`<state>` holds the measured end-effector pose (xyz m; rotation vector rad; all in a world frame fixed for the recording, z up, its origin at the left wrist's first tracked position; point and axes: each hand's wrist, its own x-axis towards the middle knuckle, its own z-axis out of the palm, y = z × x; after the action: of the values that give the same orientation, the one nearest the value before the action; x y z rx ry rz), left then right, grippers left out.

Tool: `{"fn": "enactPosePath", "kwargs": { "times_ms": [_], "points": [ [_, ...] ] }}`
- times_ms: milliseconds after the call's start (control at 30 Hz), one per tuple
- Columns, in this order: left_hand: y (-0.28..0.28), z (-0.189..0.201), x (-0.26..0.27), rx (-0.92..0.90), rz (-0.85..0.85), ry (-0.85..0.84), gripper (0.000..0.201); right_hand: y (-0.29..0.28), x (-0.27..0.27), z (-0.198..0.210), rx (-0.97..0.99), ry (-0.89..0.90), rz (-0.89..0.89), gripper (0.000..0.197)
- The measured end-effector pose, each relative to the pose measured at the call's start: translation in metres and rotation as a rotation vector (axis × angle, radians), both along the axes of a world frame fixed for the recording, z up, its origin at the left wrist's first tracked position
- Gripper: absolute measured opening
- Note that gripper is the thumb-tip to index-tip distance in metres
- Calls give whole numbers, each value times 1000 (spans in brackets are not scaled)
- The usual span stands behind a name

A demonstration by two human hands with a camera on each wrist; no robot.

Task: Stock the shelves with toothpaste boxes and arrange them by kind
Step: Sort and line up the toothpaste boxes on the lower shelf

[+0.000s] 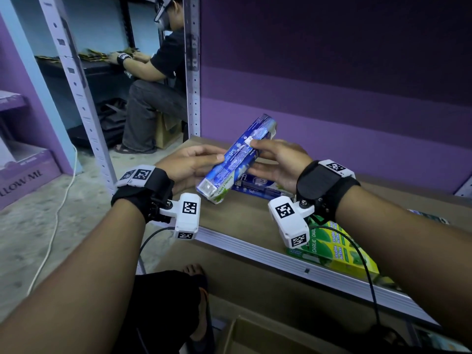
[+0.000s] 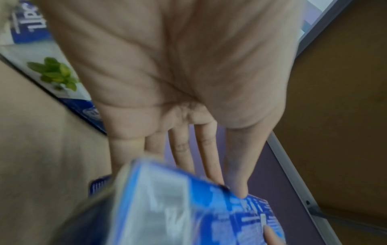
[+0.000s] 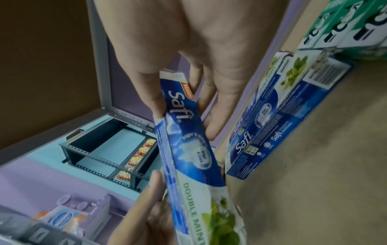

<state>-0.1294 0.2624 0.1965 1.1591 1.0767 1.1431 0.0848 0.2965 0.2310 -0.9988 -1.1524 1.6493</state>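
Wooden shelf (image 1: 245, 221) board, purple back wall (image 1: 332, 85).

Held box: blue and white Safi toothpaste box (image 1: 236, 159), "Double Mint", tilted, raised above the shelf (image 1: 237, 221).
Shelf boxes: more Safi boxes (image 1: 258, 185) lying flat beneath it; green Darlie boxes (image 1: 339, 251) at the front edge.

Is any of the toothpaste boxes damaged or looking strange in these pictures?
Yes. The blue box held by the left hand and right hand looks worn: its far end is crumpled and the flap seems partly open. The blue boxes on the shelf look fine.
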Motion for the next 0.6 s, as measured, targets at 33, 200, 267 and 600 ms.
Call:
{"fn": "enactPosePath", "kwargs": {
  "times_ms": [33, 200, 267, 600],
  "points": [
    [2, 0, -2, -7, 9, 13, 41, 1, 0, 1, 30, -32, -11, 53],
    [20, -14, -30, 86, 486, 488, 14, 8, 0, 7, 285, -295, -104, 51],
    [25, -26, -46, 85, 620, 767, 13, 14, 1, 10, 425, -501, -104, 49],
    [45, -47, -75, -229, 516, 1343, 70, 23, -13, 18, 783, -1203, 123, 48]
  ]
}}
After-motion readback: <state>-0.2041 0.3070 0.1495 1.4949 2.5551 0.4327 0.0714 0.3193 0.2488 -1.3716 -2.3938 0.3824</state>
